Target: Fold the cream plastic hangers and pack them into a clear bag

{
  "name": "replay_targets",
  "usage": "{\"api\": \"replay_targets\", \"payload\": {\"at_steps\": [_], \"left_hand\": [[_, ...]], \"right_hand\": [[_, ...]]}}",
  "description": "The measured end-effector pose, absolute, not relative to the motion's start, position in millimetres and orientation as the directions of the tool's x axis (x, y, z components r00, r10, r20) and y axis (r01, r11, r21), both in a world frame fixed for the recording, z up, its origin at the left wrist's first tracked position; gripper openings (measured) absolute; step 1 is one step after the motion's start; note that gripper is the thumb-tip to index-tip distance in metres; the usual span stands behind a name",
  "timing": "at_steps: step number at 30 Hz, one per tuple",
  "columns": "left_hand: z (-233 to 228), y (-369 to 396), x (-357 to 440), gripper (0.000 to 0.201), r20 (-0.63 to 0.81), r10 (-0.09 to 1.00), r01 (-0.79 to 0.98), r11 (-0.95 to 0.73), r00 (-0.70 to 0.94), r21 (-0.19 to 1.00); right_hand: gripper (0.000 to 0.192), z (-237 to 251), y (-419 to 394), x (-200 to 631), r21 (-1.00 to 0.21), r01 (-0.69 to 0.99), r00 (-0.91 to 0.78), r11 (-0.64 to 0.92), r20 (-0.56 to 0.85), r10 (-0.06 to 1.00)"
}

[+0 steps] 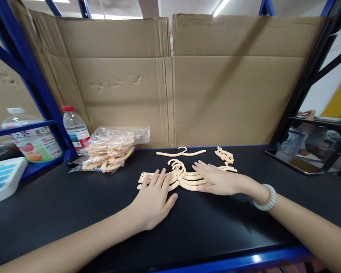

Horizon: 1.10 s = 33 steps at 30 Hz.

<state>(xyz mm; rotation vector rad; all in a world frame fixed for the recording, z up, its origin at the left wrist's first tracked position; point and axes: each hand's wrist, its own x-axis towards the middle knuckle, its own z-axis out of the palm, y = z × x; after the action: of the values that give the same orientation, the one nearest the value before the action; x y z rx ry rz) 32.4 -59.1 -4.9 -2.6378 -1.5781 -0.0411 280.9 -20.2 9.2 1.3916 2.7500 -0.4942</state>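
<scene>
On the black bench [74,212], both hands lie flat with fingers spread, palms down, gripping nothing. Under them is a stack of pale peach hangers [184,179], fanned out with their hooks bunched together in the middle. The left hand [155,199] presses on the left ends of the stack, its thumb out on the bare bench surface. The right hand [216,179] covers the right ends — a pale bead bracelet [265,199] sits on that wrist.

Just behind the stack lies a single hanger [182,152] of the same colour, flat and apart from the rest. To its right is a small cluster of peach clips [224,155], near the right hand's fingertips but not touching them.

Further left, a clear plastic bag [110,149] holds more hangers, and beside it stands a water bottle [75,129] with a red cap, against a blue rack post [36,83]. Flattened cardboard [216,83] walls off the back of the bench — at far right a dark tablet [294,161] lies flat.
</scene>
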Motion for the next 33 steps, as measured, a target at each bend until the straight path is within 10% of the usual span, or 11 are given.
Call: {"api": "replay_targets", "payload": {"at_steps": [33], "left_hand": [[-10.0, -37.2, 27.2, 0.062, 0.249, 0.797, 0.817, -0.575, 0.550, 0.037]], "right_hand": [[0.076, -1.7, -7.0, 279.9, -0.259, 0.809, -0.572, 0.528, -0.140, 0.808]]}}
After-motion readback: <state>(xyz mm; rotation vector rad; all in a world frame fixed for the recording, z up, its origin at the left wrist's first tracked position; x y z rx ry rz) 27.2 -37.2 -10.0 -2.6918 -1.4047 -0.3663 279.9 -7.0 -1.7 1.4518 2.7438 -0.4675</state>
